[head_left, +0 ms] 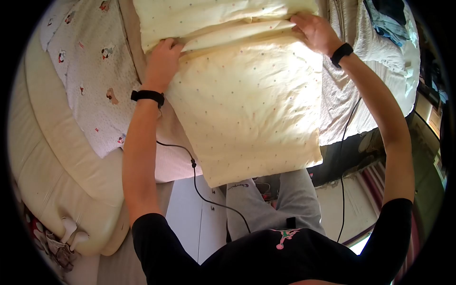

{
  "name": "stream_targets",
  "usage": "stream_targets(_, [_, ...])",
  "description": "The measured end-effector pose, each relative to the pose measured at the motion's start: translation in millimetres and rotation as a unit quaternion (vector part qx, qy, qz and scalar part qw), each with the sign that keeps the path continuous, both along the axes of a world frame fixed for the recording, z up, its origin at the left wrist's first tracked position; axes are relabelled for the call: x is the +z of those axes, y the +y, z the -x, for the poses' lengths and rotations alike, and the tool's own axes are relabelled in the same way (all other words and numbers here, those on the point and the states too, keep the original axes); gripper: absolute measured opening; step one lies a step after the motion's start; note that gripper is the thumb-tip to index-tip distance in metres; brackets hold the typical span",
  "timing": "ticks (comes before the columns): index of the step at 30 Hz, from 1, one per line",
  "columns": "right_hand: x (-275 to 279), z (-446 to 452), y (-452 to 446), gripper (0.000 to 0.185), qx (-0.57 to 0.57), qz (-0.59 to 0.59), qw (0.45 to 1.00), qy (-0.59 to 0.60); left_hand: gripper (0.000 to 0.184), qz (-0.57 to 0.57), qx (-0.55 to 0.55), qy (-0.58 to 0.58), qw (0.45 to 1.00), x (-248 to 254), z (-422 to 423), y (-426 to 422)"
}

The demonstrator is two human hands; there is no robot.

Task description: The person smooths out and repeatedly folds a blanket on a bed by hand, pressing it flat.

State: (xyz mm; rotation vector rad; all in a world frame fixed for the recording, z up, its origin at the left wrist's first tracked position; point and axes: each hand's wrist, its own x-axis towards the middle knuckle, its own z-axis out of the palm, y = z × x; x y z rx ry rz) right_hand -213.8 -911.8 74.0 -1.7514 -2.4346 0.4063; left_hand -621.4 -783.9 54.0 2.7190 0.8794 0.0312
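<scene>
A pale yellow cloth with small dots lies spread over the bed's edge, its lower end hanging toward my legs. A fold runs across its upper part. My left hand has its fingers curled on the cloth's left edge at this fold. At the right end of the same fold, my right hand pinches the cloth between thumb and fingers. Both wrists wear black bands.
A patterned white cover lies on the left, beside a cream padded headboard. Rumpled white bedding and dark and blue clothes are on the right. Black cables hang beside both arms. White drawers stand below.
</scene>
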Motion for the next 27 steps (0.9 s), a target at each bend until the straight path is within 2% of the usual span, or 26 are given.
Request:
stream_targets(2, [6.6, 4.5, 5.9, 0.026, 0.023, -0.048, 0.999, -0.001, 0.022, 0.005, 0.007, 0.006, 1.0, 1.4, -2.3, 1.1])
stream_targets(5, [-14.2, 8.6, -5.1, 0.031, 0.024, -0.091, 0.995, -0.019, 0.024, -0.005, 0.029, 0.009, 1.0, 5.2, -9.5, -2.5])
stream_targets(6, [-6.8, 14.4, -5.1, 0.039, -0.02, 0.038, 0.999, -0.034, 0.026, 0.0, 0.044, 0.014, 0.999, 6.6, -10.7, -5.1])
stream_targets(10, [-13.2, 10.0, -12.4, 0.046, -0.012, -0.019, 1.0, -0.008, 0.029, -0.019, 0.037, -0.007, 0.999, 4.7, -7.8, -7.1])
stream_targets(16, [-17.5, -3.8, -10.5, 0.035, 0.04, 0.021, 0.999, 0.002, 0.028, 0.0, 0.012, 0.017, 1.0, 0.8, -1.2, -0.8])
stream_targets(22, [-15.2, -8.1, -13.4, 0.03, 0.077, -0.037, 0.996, 0.001, 0.027, 0.013, -0.009, -0.027, 1.0, -2.3, 24.8, 10.1])
stream_targets(25, [-12.2, -9.0, -9.1, 0.03, 0.084, 0.011, 0.996, -0.03, 0.026, 0.016, 0.001, 0.007, 1.0, -1.9, 33.9, 12.3])
stream_targets(27, [-3.1, -9.3, -4.7, 0.03, 0.097, 0.0, 0.994, -0.041, 0.024, -0.003, 0.002, 0.04, 0.999, 0.2, 35.9, 12.1])
